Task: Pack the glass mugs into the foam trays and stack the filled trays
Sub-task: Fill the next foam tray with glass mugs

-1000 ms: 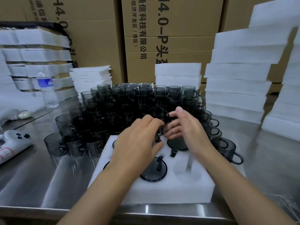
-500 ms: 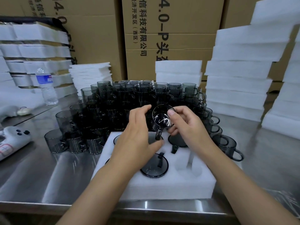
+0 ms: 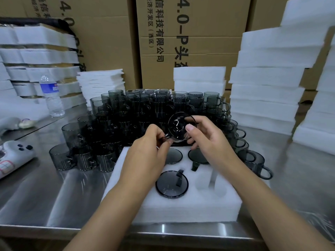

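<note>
1. A smoky grey transparent glass mug [image 3: 178,126] is held in the air above the far edge of the white foam tray [image 3: 181,205], tipped so that its round end faces the camera.
2. The left hand [image 3: 145,151] pinches its handle between thumb and fingertips; the right hand [image 3: 208,140] grips the body, thumb in front, fingers curled behind.
3. Seated mugs [image 3: 171,183] fill three visible pockets.
4. Loose grey mugs [image 3: 137,113] crowd the steel table [image 3: 54,192] behind.
5. Brown cardboard boxes [image 3: 190,33] read "4.0-P" and "技有限公司".
</note>
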Demonstrator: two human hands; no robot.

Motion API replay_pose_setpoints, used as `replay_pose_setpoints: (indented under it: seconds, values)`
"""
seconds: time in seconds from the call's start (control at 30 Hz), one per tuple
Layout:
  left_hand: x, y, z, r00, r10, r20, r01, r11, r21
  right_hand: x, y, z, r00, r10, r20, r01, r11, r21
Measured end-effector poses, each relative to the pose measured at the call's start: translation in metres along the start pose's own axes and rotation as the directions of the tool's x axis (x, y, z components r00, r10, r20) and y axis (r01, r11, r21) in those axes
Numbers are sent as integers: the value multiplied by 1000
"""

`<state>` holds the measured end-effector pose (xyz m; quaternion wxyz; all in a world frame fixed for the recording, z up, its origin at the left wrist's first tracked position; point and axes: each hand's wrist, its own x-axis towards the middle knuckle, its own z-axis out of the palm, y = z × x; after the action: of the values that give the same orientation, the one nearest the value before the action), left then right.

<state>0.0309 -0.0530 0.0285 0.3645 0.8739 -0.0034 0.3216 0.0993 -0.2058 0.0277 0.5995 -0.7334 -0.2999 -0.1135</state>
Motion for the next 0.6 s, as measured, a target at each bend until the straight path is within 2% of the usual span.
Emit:
replay_pose_setpoints:
  seconds: [0.2, 0.43, 0.6]
  values:
    - [1, -2, -2, 994, -76, -77, 64, 986, -153, -2, -3, 0, 997, 25, 70, -23, 999, -26]
    - [3, -2, -5, 987, -153, -47, 130, 937, -325, -5, -5, 0, 990, 67, 122, -58, 996, -74]
    - [3, 0, -7, 987, -136, -84, 109, 957, -267, -4, -3, 0, 987, 72, 144, -61, 995, -77]
